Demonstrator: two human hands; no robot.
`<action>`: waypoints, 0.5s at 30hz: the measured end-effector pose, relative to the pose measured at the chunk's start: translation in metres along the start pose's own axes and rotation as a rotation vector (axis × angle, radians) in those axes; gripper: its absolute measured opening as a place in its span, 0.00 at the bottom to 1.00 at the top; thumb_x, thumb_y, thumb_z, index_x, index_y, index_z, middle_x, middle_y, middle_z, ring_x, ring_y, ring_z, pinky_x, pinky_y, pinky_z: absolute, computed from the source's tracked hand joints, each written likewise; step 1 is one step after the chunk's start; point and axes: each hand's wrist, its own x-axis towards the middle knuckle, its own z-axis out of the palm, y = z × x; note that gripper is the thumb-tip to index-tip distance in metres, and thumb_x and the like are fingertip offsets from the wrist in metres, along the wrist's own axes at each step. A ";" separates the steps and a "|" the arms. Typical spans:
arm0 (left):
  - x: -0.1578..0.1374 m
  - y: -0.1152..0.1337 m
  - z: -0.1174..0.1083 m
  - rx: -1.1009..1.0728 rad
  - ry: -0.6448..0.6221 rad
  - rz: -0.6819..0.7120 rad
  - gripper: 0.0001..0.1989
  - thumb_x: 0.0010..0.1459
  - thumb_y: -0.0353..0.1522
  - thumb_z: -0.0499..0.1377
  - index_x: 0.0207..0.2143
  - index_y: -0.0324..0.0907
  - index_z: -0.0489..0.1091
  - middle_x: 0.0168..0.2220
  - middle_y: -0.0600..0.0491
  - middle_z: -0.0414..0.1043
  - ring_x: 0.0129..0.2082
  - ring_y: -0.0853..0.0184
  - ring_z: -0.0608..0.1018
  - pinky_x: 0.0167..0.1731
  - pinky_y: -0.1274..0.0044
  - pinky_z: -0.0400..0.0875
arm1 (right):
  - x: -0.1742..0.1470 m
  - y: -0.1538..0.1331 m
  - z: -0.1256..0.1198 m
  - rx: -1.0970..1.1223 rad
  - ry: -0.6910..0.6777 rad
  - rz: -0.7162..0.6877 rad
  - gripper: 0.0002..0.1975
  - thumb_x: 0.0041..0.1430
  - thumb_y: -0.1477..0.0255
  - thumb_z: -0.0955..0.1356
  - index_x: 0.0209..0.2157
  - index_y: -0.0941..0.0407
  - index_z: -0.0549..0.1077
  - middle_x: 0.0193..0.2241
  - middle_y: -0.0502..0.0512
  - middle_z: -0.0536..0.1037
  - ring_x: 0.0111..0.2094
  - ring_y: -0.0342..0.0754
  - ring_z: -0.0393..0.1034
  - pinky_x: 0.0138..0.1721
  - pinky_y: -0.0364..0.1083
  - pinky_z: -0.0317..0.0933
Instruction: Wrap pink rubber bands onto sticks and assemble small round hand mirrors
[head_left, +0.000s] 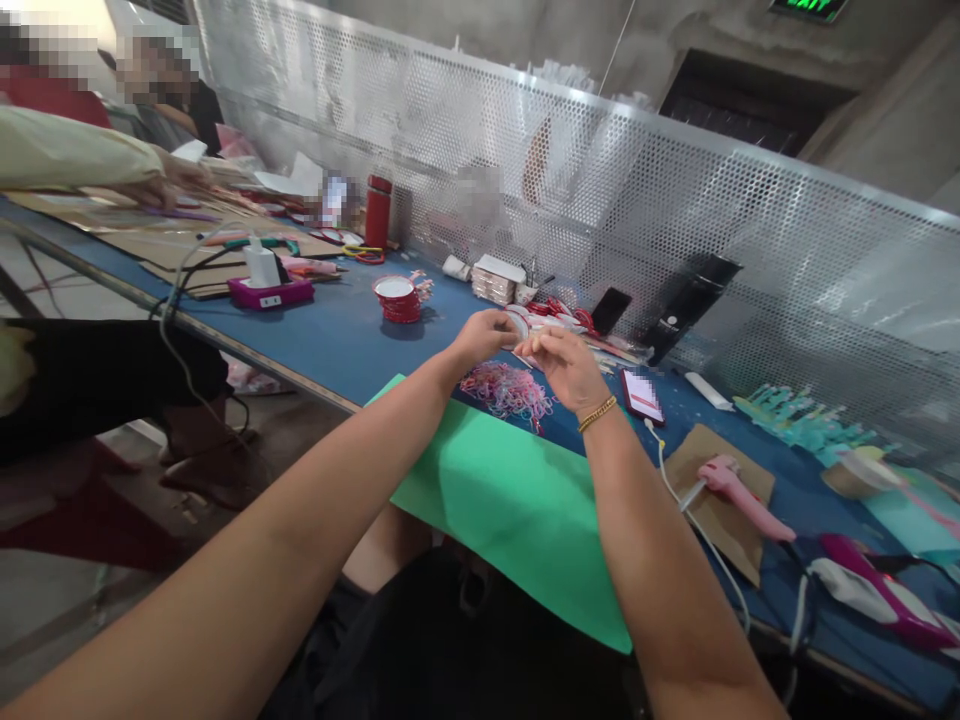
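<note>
Above the table, my left hand [482, 338] is closed at the fingertips on a round white disc with a red rim [517, 322], partly hidden by the fingers. Close beside it, my right hand [568, 366] is pinched with fingertips near the disc's lower edge; whatever is in that pinch is too small to make out. Below both hands lies a tangled heap of thin pink and purple loops [510, 390]. A green sheet [517, 490] spans the table's front edge and my lap, under my forearms. Left of my hands stands a stack of similar red-rimmed white discs [397, 298].
A purple power strip [271, 292] and red flask [378, 212] stand left. Rightward are a phone [642, 396], a pink glue gun [742, 495] on cardboard, cables and turquoise pieces [806, 420]. A perforated metal panel [450, 130] backs the table. A co-worker's sleeve [75, 152] reaches in at left.
</note>
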 end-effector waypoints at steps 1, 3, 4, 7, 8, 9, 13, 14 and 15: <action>-0.002 0.003 0.001 -0.029 -0.017 -0.004 0.06 0.42 0.31 0.62 0.22 0.37 0.70 0.21 0.57 0.66 0.21 0.75 0.65 0.24 0.79 0.58 | 0.001 0.001 -0.001 0.032 0.019 0.023 0.10 0.56 0.64 0.65 0.30 0.54 0.75 0.30 0.53 0.77 0.36 0.47 0.73 0.46 0.50 0.68; -0.005 0.009 0.004 -0.080 -0.056 -0.014 0.08 0.43 0.33 0.62 0.24 0.36 0.70 0.21 0.56 0.67 0.22 0.75 0.65 0.25 0.80 0.59 | 0.004 0.009 -0.004 0.110 0.047 0.042 0.13 0.54 0.65 0.68 0.42 0.51 0.76 0.33 0.50 0.77 0.31 0.43 0.71 0.43 0.48 0.69; -0.007 0.012 0.005 -0.092 -0.073 -0.014 0.09 0.43 0.33 0.63 0.26 0.36 0.70 0.21 0.56 0.67 0.22 0.75 0.65 0.25 0.80 0.58 | 0.006 0.014 -0.007 0.149 0.070 0.041 0.17 0.53 0.66 0.69 0.46 0.49 0.75 0.33 0.48 0.77 0.27 0.40 0.68 0.41 0.47 0.69; -0.010 0.019 0.006 -0.059 -0.126 -0.008 0.10 0.44 0.34 0.64 0.28 0.36 0.72 0.21 0.57 0.66 0.22 0.75 0.63 0.25 0.80 0.58 | 0.013 0.031 -0.017 0.152 0.188 0.063 0.26 0.51 0.66 0.72 0.54 0.46 0.71 0.36 0.46 0.76 0.21 0.36 0.63 0.34 0.45 0.70; -0.010 0.021 0.005 -0.043 -0.138 -0.010 0.10 0.44 0.34 0.64 0.29 0.36 0.72 0.22 0.57 0.67 0.22 0.75 0.63 0.25 0.80 0.58 | 0.015 0.035 -0.020 0.119 0.244 0.059 0.29 0.50 0.65 0.72 0.56 0.46 0.69 0.37 0.47 0.76 0.22 0.36 0.64 0.32 0.45 0.70; -0.010 0.022 0.005 -0.033 -0.143 -0.018 0.09 0.45 0.33 0.63 0.29 0.36 0.72 0.22 0.57 0.67 0.23 0.75 0.64 0.26 0.80 0.59 | 0.016 0.038 -0.024 0.074 0.294 0.048 0.31 0.49 0.64 0.73 0.57 0.46 0.68 0.39 0.48 0.76 0.23 0.37 0.65 0.33 0.45 0.70; -0.008 0.023 0.005 -0.061 -0.073 -0.063 0.09 0.45 0.26 0.58 0.33 0.38 0.71 0.23 0.58 0.68 0.24 0.73 0.66 0.27 0.80 0.62 | 0.017 0.044 -0.033 -0.197 0.369 -0.056 0.37 0.41 0.62 0.77 0.55 0.51 0.67 0.48 0.55 0.73 0.38 0.45 0.71 0.45 0.50 0.70; -0.008 0.023 0.005 -0.076 -0.051 -0.074 0.11 0.44 0.24 0.58 0.33 0.38 0.70 0.24 0.58 0.67 0.24 0.73 0.67 0.27 0.80 0.62 | 0.017 0.045 -0.033 -0.267 0.355 -0.083 0.38 0.39 0.61 0.78 0.54 0.52 0.67 0.49 0.57 0.72 0.42 0.48 0.71 0.48 0.52 0.68; -0.008 0.023 0.005 -0.091 -0.032 -0.082 0.12 0.43 0.23 0.57 0.34 0.38 0.69 0.24 0.58 0.67 0.24 0.73 0.67 0.27 0.80 0.63 | 0.016 0.046 -0.033 -0.330 0.335 -0.105 0.39 0.38 0.60 0.78 0.53 0.53 0.67 0.51 0.59 0.71 0.46 0.50 0.70 0.52 0.53 0.66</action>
